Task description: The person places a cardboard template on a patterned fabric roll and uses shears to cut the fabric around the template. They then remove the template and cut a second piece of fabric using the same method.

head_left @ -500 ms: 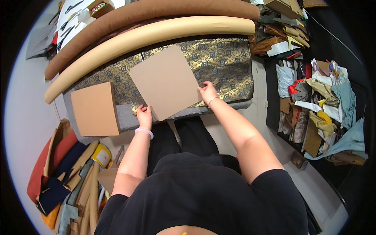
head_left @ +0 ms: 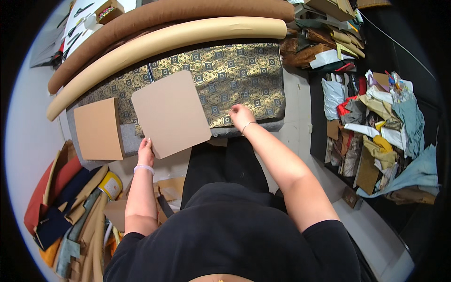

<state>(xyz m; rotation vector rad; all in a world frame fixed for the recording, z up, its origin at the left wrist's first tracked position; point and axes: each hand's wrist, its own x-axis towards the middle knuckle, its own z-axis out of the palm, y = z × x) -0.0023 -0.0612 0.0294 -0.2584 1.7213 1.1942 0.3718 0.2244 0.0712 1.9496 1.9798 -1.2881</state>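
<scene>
My left hand [head_left: 146, 151] grips the lower left edge of a beige board [head_left: 171, 113] with rounded corners, tilted across patterned black-and-gold fabric [head_left: 244, 70]. My right hand [head_left: 240, 115] is closed in a pinch over the fabric, right of the board and apart from it; what its fingertips hold I cannot make out. A brown rectangular panel [head_left: 96, 129] lies to the left on the grey padded surface [head_left: 129, 138].
Brown [head_left: 188, 10] and cream [head_left: 197, 29] long rolls lie behind the fabric. Piled scraps [head_left: 380, 122] fill a dark rack at right. Fabric rolls [head_left: 61, 197] stand at lower left by the white wall. Scissors [head_left: 84, 8] lie at the back left.
The board has moved left and toward me with my left hand. My right hand has let go of the board's right side and sits slightly left over the fabric.
</scene>
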